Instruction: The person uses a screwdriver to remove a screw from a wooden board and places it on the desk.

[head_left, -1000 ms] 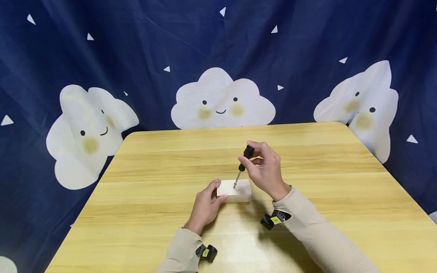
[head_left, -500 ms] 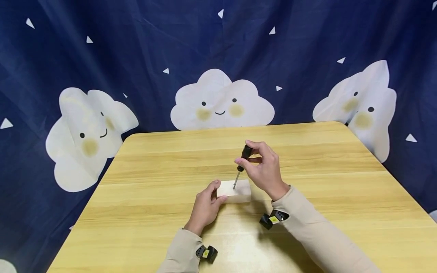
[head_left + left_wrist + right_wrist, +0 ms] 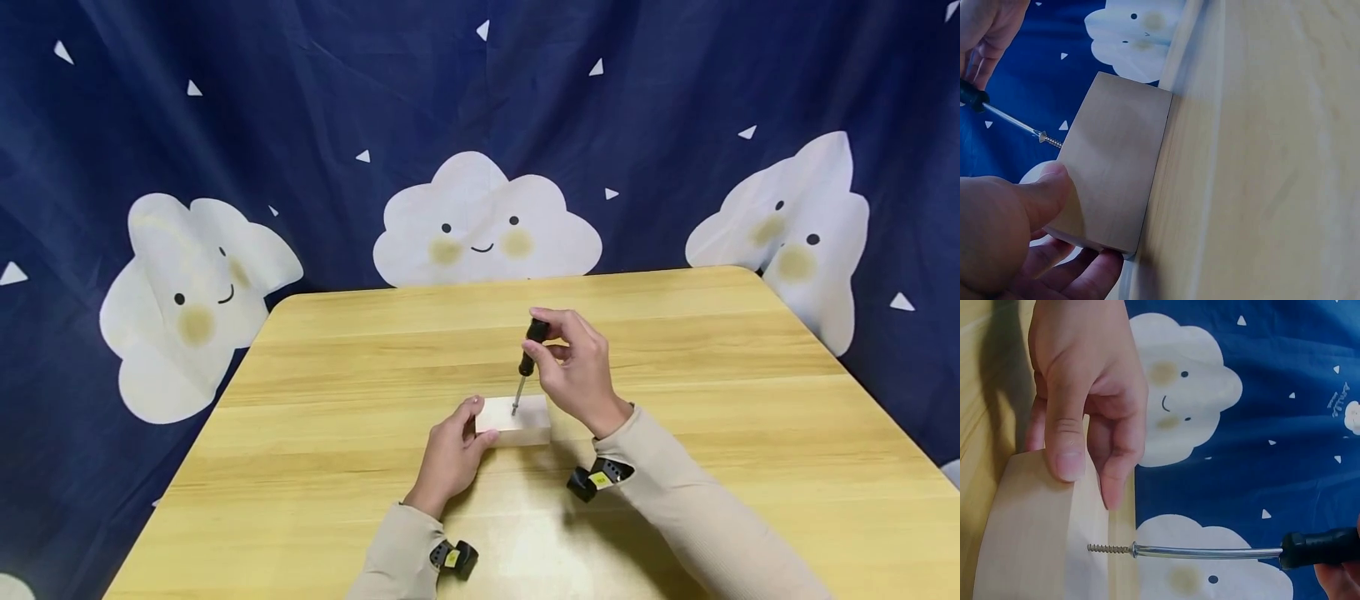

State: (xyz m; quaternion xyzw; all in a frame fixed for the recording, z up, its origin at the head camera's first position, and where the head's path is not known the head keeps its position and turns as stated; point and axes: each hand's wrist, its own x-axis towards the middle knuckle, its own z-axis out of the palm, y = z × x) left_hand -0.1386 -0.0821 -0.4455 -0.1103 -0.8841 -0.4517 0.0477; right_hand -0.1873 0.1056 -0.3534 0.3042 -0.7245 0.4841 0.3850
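Note:
A pale wooden block (image 3: 525,429) lies on the table, its left end gripped between the thumb and fingers of my left hand (image 3: 452,454). Upright in its top face stands a screw (image 3: 1110,549), with much of the thread showing above the wood. My right hand (image 3: 581,367) pinches the black handle of a screwdriver (image 3: 533,342) between thumb and fingers. The screwdriver's metal shaft (image 3: 1210,553) leans slightly, its tip at the screw's head. In the left wrist view the block (image 3: 1113,162) and the screw (image 3: 1050,140) show from the side.
The wood-grain table (image 3: 337,367) stretches around the block on all sides. Behind it hangs a dark blue curtain (image 3: 322,100) printed with white clouds and small triangles. Both wrists wear black camera mounts, one on the left wrist (image 3: 456,557) and one on the right (image 3: 600,478).
The screwdriver handle has shifted slightly left and stands more upright, and my right thumb and fingers have shifted around it. My left hand and the block stay in place.

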